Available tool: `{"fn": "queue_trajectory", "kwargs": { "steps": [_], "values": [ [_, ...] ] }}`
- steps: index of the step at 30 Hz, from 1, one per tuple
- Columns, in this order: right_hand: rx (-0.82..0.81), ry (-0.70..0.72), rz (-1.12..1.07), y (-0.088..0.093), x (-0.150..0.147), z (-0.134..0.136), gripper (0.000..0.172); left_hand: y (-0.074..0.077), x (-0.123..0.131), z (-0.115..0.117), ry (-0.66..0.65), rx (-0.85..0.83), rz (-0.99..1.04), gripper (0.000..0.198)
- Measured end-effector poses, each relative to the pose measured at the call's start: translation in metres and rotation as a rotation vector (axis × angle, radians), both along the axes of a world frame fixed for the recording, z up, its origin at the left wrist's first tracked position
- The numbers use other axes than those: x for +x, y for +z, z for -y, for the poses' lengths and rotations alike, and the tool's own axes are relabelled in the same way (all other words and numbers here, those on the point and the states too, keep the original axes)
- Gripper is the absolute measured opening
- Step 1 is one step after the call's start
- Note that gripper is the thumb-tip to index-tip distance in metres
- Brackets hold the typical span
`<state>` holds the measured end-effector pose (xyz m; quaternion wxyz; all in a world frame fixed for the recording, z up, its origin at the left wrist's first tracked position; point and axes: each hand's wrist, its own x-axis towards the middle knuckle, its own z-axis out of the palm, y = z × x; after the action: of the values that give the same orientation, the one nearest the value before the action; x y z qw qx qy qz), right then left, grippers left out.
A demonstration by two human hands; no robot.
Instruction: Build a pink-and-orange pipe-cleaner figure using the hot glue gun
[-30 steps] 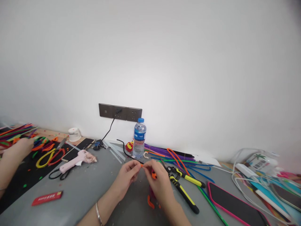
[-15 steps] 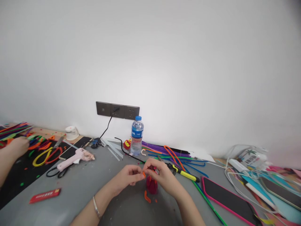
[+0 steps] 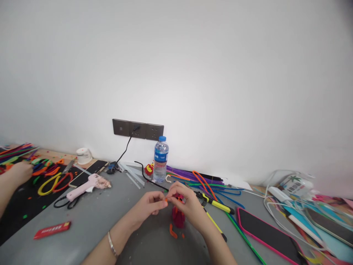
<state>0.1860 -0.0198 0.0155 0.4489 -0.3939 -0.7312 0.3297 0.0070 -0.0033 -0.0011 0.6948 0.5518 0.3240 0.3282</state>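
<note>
My left hand (image 3: 149, 208) and my right hand (image 3: 184, 204) meet over the grey table (image 3: 110, 224), fingertips pinched together on a small orange pipe-cleaner piece (image 3: 166, 200). Just below my right hand stands a small red fuzzy figure (image 3: 178, 218), touching or close to the fingers. A short curled orange piece (image 3: 172, 232) lies on the table in front of it. A black cord (image 3: 149, 180) runs behind my hands.
Yellow-handled pliers (image 3: 216, 207) and a heap of coloured pipe cleaners (image 3: 198, 180) lie to the right, with a pink-cased phone (image 3: 264, 233). A water bottle (image 3: 160, 160), pink glue gun (image 3: 85, 185), red box (image 3: 52, 230) and another person's hand (image 3: 16, 173) are to the left.
My hands have stayed pinched on the orange piece, shifting slightly; the red figure has come into view under my right hand. The camera has tilted a little since one second ago.
</note>
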Motion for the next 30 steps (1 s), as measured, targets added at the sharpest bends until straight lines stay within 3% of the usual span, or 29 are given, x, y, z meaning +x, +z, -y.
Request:
{"fn": "queue_trajectory", "kwargs": {
  "steps": [7, 16, 24, 30],
  "values": [
    [0.121, -0.166, 0.032, -0.006, -0.011, 0.0, 0.013, -0.003, -0.003, -0.004, 0.174, 0.041, 0.052, 0.029],
    [0.143, -0.165, -0.028, -0.008, -0.029, 0.004, 0.023, -0.002, -0.002, -0.004, 0.348, -0.048, 0.245, 0.034],
    [0.176, -0.207, -0.092, -0.026, -0.044, 0.005, 0.029, -0.006, 0.007, 0.001, 0.469, -0.143, 0.392, 0.038],
    [0.173, -0.302, -0.095, -0.023, -0.038, 0.003, 0.007, -0.008, 0.01, 0.002, 0.33, -0.232, 0.335, 0.039]
  ]
}}
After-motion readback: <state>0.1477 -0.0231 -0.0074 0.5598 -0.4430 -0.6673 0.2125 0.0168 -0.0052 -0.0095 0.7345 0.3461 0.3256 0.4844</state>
